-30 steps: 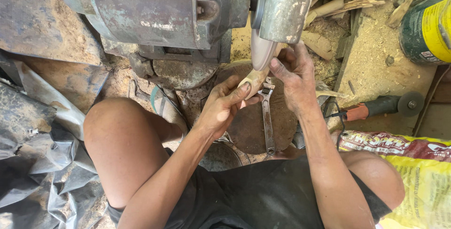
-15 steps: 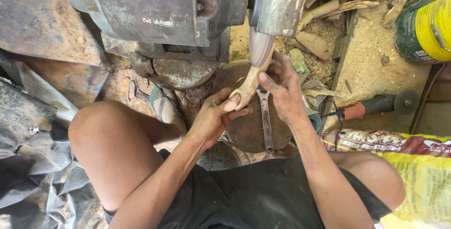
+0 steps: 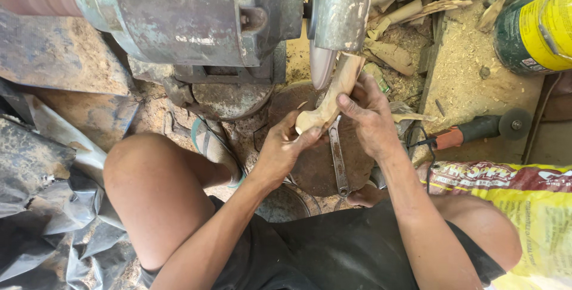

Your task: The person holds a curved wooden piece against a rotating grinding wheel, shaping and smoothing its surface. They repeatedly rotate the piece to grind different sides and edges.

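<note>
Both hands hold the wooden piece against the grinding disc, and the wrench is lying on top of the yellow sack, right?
Not quite. Both hands, left and right, hold the wooden piece at the disc, but the head view shows the wrench on the ground below them, not on the yellow sack.

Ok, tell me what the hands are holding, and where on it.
Both hold one wooden piece: left hand at its lower end, right hand around its middle, upper end at the grinding disc.

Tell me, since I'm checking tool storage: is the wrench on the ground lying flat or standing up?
Lying flat. The wrench rests lengthwise on the round metal plate, below both hands.
</note>
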